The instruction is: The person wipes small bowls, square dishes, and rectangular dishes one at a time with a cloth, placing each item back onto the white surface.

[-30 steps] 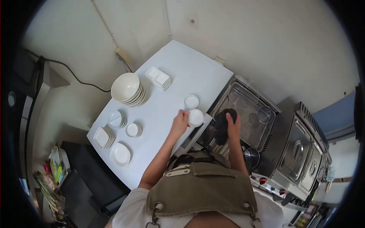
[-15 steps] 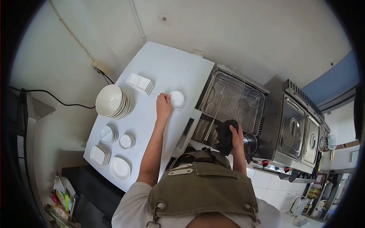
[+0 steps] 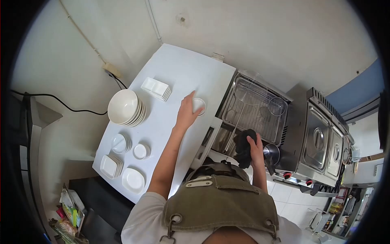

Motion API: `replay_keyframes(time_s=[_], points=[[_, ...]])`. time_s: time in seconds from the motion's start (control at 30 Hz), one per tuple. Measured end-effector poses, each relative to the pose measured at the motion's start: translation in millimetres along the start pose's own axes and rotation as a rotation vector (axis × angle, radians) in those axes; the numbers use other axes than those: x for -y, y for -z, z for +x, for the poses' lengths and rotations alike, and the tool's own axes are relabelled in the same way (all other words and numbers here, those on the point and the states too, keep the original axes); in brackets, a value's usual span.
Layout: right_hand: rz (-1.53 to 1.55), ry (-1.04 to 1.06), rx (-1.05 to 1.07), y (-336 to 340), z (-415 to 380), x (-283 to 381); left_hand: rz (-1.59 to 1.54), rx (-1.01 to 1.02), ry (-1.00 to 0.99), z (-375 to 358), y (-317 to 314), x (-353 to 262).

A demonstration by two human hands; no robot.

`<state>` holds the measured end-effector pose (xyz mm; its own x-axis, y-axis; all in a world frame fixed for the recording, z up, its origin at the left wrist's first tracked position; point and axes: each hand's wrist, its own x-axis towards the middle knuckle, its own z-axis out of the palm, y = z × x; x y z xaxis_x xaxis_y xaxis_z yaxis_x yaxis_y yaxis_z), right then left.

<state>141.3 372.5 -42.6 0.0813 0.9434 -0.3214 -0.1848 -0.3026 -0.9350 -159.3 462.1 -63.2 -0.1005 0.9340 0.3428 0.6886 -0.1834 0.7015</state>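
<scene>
My left hand is over the white worktop, its fingers apart around the near left side of a small round white dish. Fingertips and thumb lie at the dish's edge; whether they press on it is hard to tell. In my right hand is a bunched black cloth, held in front of the apron near the fryer. Stacked rectangular white dishes and a leaning stack of white bowls stand left of my left hand.
Lower on the worktop are round divided dishes, small round dishes, square dishes and an oval dish. Right of it are a wire rack, a metal pot and a steel unit with lidded pans.
My left hand has opened from a closed grip and its fingers now spread around the small round dish. The view has shifted slightly. My right hand still holds the cloth.
</scene>
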Motion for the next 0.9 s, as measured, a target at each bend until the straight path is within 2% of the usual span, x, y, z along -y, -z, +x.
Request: replay_keyframes(time_s=[0.03,0.13,0.27,0.33,0.4,0.67,0.73,0.83,0.9], points=[[-0.001,0.0,-0.002,-4,-3,3,0.065,0.09,-0.056,-1,5,-9],[-0.055,0.01,-0.007,-12,-7,4,0.099,0.189,-0.039,-5,4,-6],[-0.122,0.089,0.034,-13,-3,-8,0.004,0.196,0.074,-6,1,-2],[-0.128,0.11,0.047,-19,-6,-2,-0.07,0.153,0.095,-9,-2,2],[-0.127,0.041,0.039,-25,-9,6,-0.112,0.134,0.105,-11,-3,6],[-0.188,0.09,0.068,-22,-3,-6,-0.32,0.028,0.081,-21,-19,25],[-0.202,0.096,0.09,-25,-7,-3,-0.502,-0.018,0.09,-24,-26,30],[-0.215,0.057,0.04,-30,-11,-3,-0.361,-0.013,0.054,-28,-31,36],[-0.216,0.108,0.07,-28,-7,-15,-0.384,-0.026,0.065,-29,-36,38]])
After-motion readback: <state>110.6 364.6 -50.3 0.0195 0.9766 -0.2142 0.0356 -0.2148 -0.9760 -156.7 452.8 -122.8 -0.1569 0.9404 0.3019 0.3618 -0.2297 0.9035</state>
